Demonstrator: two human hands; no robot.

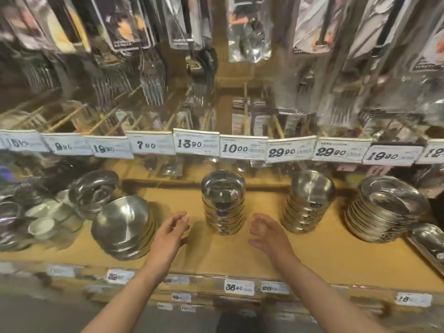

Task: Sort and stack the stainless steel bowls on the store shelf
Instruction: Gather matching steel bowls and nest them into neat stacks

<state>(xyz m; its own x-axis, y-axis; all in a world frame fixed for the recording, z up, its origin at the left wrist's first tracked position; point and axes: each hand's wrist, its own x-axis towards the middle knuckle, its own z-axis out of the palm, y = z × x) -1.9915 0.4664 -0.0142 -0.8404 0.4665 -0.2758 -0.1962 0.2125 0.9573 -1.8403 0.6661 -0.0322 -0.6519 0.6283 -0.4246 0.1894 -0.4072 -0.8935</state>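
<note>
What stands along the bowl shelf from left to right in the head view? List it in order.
White cups → tilted bowl stack → left hand → middle bowl stack → right hand → next bowl stack → wide bowl stack.

Shelf (pixel 240 255): centre bowl stack (pixel 223 203) upright, mid-depth. Left hand (pixel 171 233) just left of it, right hand (pixel 265 233) just right; neither touching. Second stack (pixel 308 203) to the right, wider stack (pixel 384 210) further right, tray (pixel 430 243) at the far right edge. Front left: tilted stack (pixel 125 228); behind it another tilted stack (pixel 93 192) (contents left of these too blurred). Price tags (pixel 242 148) above, packaged utensils (pixel 249 27) hanging higher.
</note>
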